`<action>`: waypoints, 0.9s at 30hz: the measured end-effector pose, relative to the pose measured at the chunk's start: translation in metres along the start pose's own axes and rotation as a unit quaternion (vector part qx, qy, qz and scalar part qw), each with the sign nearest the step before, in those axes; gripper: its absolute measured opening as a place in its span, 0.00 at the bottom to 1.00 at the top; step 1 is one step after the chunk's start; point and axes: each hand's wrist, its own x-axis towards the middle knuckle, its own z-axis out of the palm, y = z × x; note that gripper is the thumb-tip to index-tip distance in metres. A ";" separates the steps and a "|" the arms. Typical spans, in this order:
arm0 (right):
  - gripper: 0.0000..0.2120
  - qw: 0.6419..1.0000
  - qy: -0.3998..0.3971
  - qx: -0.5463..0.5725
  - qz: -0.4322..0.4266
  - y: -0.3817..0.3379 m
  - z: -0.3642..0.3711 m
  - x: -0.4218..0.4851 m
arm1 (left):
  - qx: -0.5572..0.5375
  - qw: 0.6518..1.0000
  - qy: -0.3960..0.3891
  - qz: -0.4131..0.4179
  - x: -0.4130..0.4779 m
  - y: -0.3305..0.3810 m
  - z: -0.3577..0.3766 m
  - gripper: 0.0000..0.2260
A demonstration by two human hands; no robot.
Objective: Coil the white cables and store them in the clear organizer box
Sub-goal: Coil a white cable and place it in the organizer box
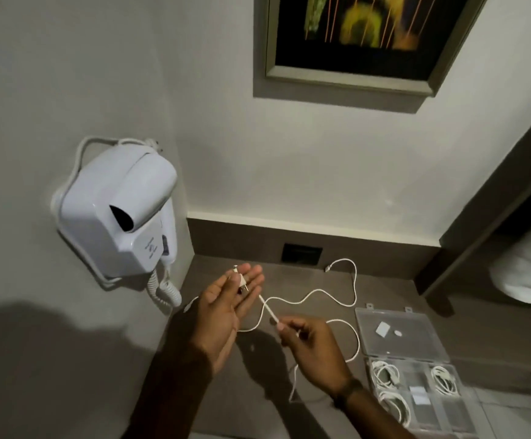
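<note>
A long white cable (318, 296) lies in loose waves on the grey-brown counter (384, 293), its far plug near the back wall. My left hand (226, 308) is raised with flat, outstretched fingers and pins one end of the cable under the thumb. My right hand (308, 340) pinches the same cable a short way along, pulling that stretch taut between both hands. The clear organizer box (416, 369) lies open at the right, lid flat towards the wall. Three coiled white cables (384, 373) rest in its compartments.
A white wall-mounted hair dryer (121, 210) with a curly cord hangs at the left, close to my left hand. A dark socket plate (302, 254) sits in the back panel. A framed picture hangs above; a white pillow (527, 270) lies far right.
</note>
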 end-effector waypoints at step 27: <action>0.08 0.983 0.002 0.182 -0.006 -0.040 -0.048 0.005 | 0.104 0.990 -0.071 -0.065 -0.036 -0.017 0.038 0.09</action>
